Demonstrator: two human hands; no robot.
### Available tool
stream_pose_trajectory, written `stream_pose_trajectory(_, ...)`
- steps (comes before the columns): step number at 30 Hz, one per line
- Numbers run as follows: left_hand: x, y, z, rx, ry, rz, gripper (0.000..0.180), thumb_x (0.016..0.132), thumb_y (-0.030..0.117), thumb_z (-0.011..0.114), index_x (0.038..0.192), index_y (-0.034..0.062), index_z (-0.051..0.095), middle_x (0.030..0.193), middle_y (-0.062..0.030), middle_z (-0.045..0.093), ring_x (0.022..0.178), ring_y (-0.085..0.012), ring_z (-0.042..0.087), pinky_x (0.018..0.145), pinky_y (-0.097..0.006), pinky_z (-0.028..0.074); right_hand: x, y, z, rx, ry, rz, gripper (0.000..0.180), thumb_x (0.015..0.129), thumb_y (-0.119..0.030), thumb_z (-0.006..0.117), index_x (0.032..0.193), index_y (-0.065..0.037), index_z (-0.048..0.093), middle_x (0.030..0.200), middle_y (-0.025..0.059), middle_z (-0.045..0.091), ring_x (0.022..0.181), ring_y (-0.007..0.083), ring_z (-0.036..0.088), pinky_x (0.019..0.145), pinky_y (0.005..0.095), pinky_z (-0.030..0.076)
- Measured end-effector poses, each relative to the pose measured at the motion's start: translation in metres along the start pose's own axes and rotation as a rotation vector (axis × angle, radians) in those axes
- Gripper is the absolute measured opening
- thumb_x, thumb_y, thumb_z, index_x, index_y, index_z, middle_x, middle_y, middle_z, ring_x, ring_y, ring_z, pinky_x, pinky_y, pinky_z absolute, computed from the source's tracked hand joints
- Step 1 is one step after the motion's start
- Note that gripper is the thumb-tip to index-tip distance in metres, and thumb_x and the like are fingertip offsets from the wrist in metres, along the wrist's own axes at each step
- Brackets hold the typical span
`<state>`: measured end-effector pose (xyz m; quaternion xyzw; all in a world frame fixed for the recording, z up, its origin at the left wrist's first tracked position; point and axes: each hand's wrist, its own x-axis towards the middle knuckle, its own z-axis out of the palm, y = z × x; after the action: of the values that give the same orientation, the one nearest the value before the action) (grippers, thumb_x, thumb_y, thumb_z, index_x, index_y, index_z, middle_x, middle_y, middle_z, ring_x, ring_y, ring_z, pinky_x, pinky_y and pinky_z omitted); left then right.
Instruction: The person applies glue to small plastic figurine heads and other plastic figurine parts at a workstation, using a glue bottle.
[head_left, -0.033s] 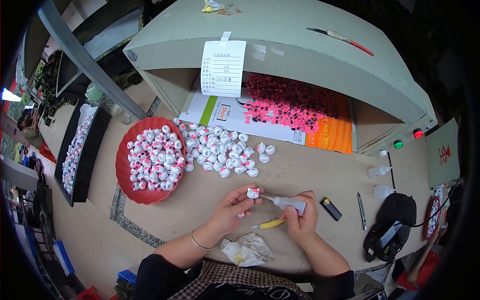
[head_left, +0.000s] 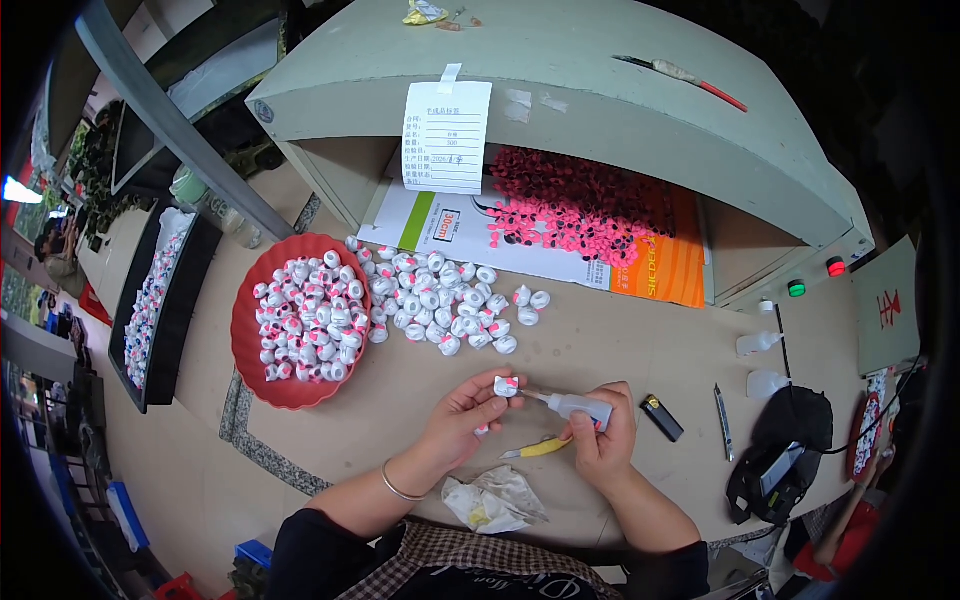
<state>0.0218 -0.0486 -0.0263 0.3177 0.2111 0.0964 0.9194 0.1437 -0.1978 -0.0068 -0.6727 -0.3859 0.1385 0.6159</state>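
Checking bench (head_left: 610,335): why's the bowl (head_left: 246,335) at left?

Probably easy reach for the left hand (head_left: 462,418).

Bottle (head_left: 578,407)?

Right hand (head_left: 607,438) has fingers clamped round it, nozzle (head_left: 537,396) aimed left, likely for control.

Cat head (head_left: 506,386)?

Pinched between left thumb and fingers, at the tips; nozzle just beside, contact unclear.

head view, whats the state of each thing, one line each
left hand: pinching the white figurine
white figurine: held, bottle nozzle at it, contact unclear
right hand: closed around the squeeze bottle
squeeze bottle: tilted
red bowl: heaped with white pieces
tissue: crumpled on the table
lighter: lying flat
paper label: taped, hanging
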Motion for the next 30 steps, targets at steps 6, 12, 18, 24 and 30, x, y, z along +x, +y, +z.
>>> stream_pose_trajectory(6,-0.0001,0.0001,-0.0006,-0.013,0.035,0.021,0.037,0.082,0.002,0.051,0.117,0.0102,0.046,0.116,-0.0071,0.051,0.095,-0.0108,0.054,0.061,-0.017,0.043,-0.0013,0.0028,-0.0053,-0.110,0.000,-0.045,0.019,0.080,-0.007,0.054,0.092,0.002,0.043,0.086,0.0128,0.041,0.053,0.0125,0.051,0.044,0.0226,0.043)
stream_pose_trajectory(12,-0.0004,-0.0023,-0.0010,0.061,0.025,0.058,0.037,0.082,0.002,0.052,0.118,0.0105,0.046,0.114,-0.0058,0.052,0.094,-0.0109,0.054,0.062,-0.018,0.043,-0.0024,-0.0015,-0.0037,-0.075,-0.019,-0.016,0.018,0.080,-0.006,0.053,0.092,0.002,0.043,0.086,0.0129,0.041,0.053,0.0122,0.052,0.044,0.0221,0.044)
stream_pose_trajectory(18,-0.0014,-0.0006,0.0009,0.122,0.053,0.045,0.038,0.082,0.003,0.052,0.118,0.0107,0.046,0.113,-0.0044,0.053,0.094,-0.0115,0.055,0.063,-0.019,0.043,-0.0010,-0.0027,0.0012,0.031,0.001,0.021,0.018,0.081,-0.006,0.052,0.092,0.003,0.042,0.087,0.0130,0.040,0.055,0.0114,0.052,0.044,0.0213,0.045)
stream_pose_trajectory(24,-0.0023,-0.0018,0.0031,0.154,0.091,0.031,0.038,0.081,0.003,0.054,0.118,0.0091,0.047,0.107,-0.0032,0.055,0.092,-0.0123,0.056,0.063,-0.019,0.043,-0.0014,-0.0006,0.0011,0.014,0.002,-0.004,0.018,0.081,-0.007,0.052,0.092,0.003,0.041,0.087,0.0124,0.040,0.054,0.0107,0.052,0.044,0.0208,0.045)
stream_pose_trajectory(30,-0.0031,-0.0007,0.0065,0.196,0.087,0.029,0.038,0.080,0.002,0.054,0.117,0.0076,0.047,0.099,-0.0030,0.056,0.090,-0.0117,0.056,0.062,-0.019,0.044,-0.0012,-0.0013,0.0045,0.037,-0.002,0.012,0.018,0.082,-0.007,0.052,0.092,0.003,0.042,0.088,0.0125,0.040,0.054,0.0109,0.052,0.044,0.0208,0.045)
